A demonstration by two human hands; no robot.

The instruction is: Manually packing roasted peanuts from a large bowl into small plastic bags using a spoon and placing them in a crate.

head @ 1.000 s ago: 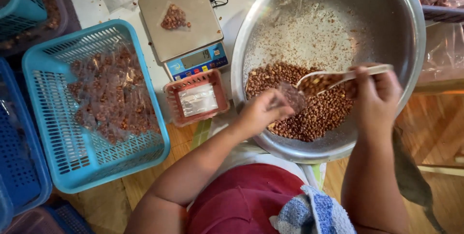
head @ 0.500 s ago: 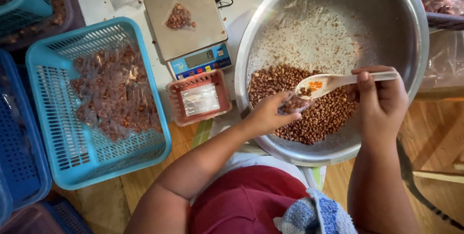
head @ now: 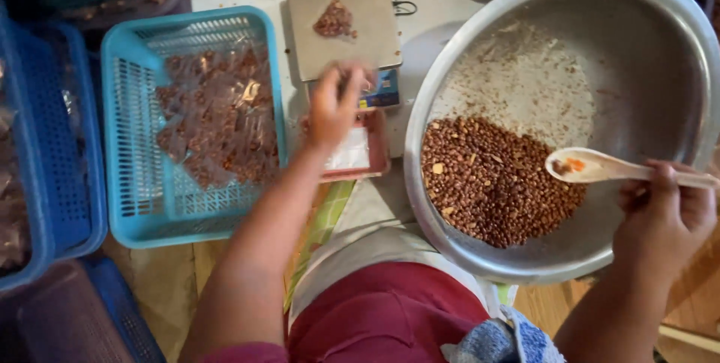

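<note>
1. Head view: my left hand [head: 334,108] hovers over the front edge of the kitchen scale [head: 343,24]. Its fingers are blurred, so I cannot tell whether they pinch anything. One small bag of roasted nuts [head: 334,19] lies on the scale's platform.
2. My right hand [head: 664,217] is clenched around the handle of the pale plastic spoon [head: 600,168], whose bowl hangs above the loose nuts [head: 491,179] in the big steel bowl [head: 562,40].
3. Judging by this, I am at the weighing step; next calls for a steady hand at the scale.
4. Filled bags sit in the light blue basket [head: 135,205] to the left.
</note>
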